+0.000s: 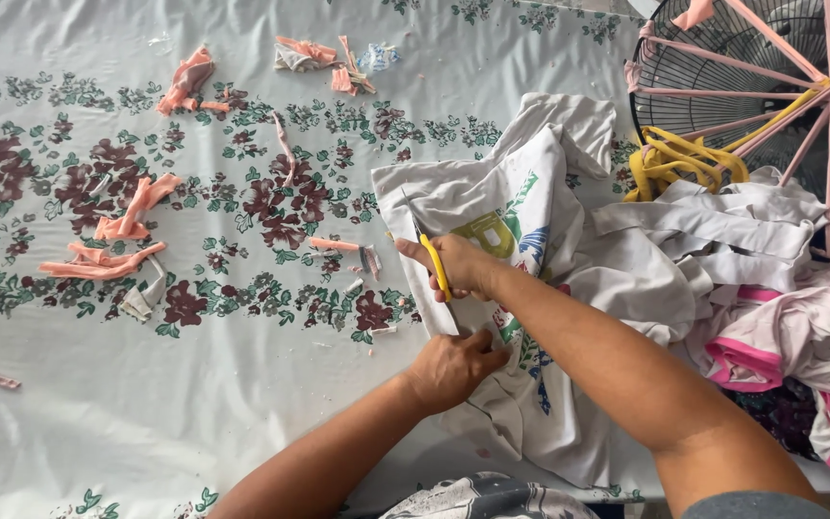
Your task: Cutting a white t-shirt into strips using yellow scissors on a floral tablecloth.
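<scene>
In the head view, a white printed garment (521,240) is seen spread flat on a floral cloth (146,384) that covers the worktop, right of the middle of the picture. The garment is creased, its print done in green, yellow and blue, and its upper edge is folded back. A pair of yellow-handled scissors (427,252) is held in the right hand (458,266), whose grip is clenched around the handles; the blades are pointed away from the person, lying along the garment's left edge. The left hand (453,367) is pressed flat on the lower left part of the garment, fingers bent, with nothing grasped in its grip. A heap of white and pink fabric (780,317) is piled just beside the garment on the right. Above the heap, a round wire fan guard (722,58) is wound with pink strips, and a bundle of yellow strips (679,161) is hung against it. Salmon-pink fabric scraps (108,250) are scattered over the cloth to the left, well apart from both hands.
</scene>
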